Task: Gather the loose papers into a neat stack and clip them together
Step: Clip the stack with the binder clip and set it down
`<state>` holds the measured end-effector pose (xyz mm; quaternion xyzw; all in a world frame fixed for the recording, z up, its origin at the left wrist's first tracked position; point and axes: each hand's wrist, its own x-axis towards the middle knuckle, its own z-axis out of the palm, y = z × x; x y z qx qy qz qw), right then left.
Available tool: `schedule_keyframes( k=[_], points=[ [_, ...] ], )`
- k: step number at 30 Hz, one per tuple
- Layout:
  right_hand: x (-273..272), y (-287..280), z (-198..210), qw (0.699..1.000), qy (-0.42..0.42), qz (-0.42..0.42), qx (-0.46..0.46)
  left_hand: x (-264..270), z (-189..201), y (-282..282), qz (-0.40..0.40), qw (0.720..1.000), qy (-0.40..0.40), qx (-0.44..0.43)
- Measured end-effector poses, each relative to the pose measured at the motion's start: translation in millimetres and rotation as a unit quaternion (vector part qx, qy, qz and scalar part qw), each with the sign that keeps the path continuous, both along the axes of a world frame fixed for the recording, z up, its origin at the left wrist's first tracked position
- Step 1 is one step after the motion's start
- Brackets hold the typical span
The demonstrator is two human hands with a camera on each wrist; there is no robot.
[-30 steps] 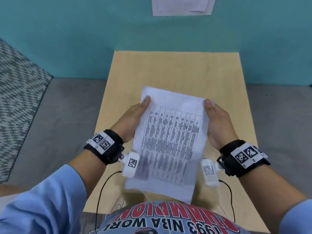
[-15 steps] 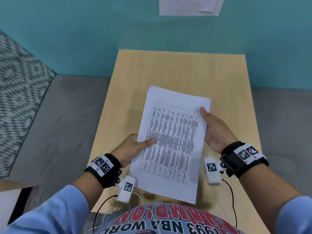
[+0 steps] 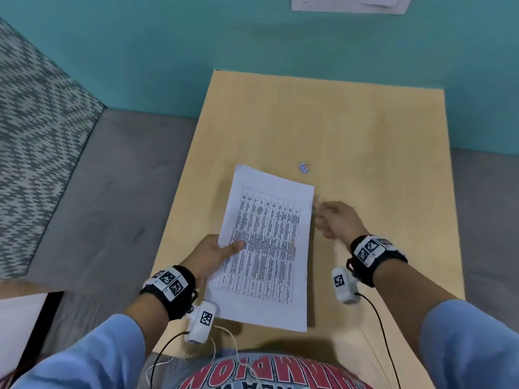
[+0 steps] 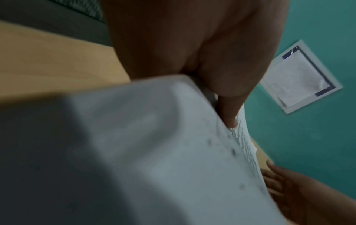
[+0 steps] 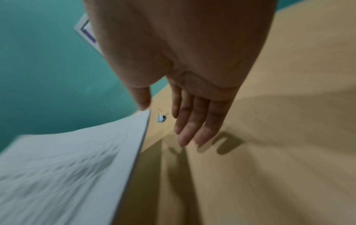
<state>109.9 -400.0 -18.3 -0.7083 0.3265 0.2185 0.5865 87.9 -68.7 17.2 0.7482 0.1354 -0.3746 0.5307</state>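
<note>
At the left, the left hand (image 3: 210, 255) pinches the near left edge of the paper stack (image 3: 266, 245), thumb on top of the printed table and the other fingers out of sight beneath the sheets. The stack looks squared, its edges lined up, and it is carried just above the wooden surface (image 3: 365, 136), angled so its far end points away from the body. The left wrist view shows the thumb (image 4: 229, 112) pressed onto the top sheet, the paper bowing a little below it.

To the right of the stack, the right hand (image 3: 335, 219) is off the paper and holds nothing; in the right wrist view its fingers (image 5: 189, 126) are straight and relaxed, close over the surface, with the thumb near the stack's right edge. Whether the thumb touches that edge I cannot tell, as the frame is blurred.

Beyond the stack's far right corner, a small binder clip (image 3: 304, 167) lies alone on the surface, apart from the paper and ahead of the right hand; it also shows in the right wrist view (image 5: 161, 118).

The step in hand appears to be fetching the clip. To do it well, the left pinch should stay firm so the sheets do not slide out of line. The right hand should take the clip by its wire handles, squeeze them fully and seat the mouth square over a corner or the top edge.
</note>
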Motion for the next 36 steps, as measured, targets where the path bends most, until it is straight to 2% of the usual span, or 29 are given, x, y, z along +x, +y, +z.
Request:
schedule_keyframes(
  k=[3,4,10,16,19,22,26,29,32,36],
  points=[
    [50,-12,-15,0.982,-0.017,0.018,-0.188,1,-9,21,-0.004,1.000,0.010,0.025],
    [64,-11,-17,0.976,-0.021,0.025,-0.217,2,-11,28,0.002,0.999,0.015,0.028],
    [135,14,-40,0.967,-0.077,0.022,-0.241,11,-26,46,0.006,0.998,0.039,0.054],
    [150,19,-49,0.965,-0.114,0.016,-0.234,14,-39,58,0.025,0.997,0.054,0.053],
    [146,15,-49,0.971,-0.105,-0.019,-0.213,18,-39,55,0.024,0.996,0.061,0.053],
    [133,5,-49,0.983,-0.074,-0.069,-0.151,19,-41,52,0.029,0.997,0.054,0.054],
    [93,-2,-24,0.994,-0.045,-0.089,0.048,18,-32,46,0.011,0.998,0.046,0.036],
    [46,-17,2,0.992,-0.066,-0.085,0.073,15,-25,46,0.004,0.999,0.024,0.029],
    [2,-33,36,0.981,-0.118,-0.115,0.102,14,-3,32,-0.013,1.000,-0.002,0.017],
    [-42,-40,84,0.969,-0.182,-0.138,0.096,4,34,6,-0.036,0.998,-0.049,0.010]
  ],
)
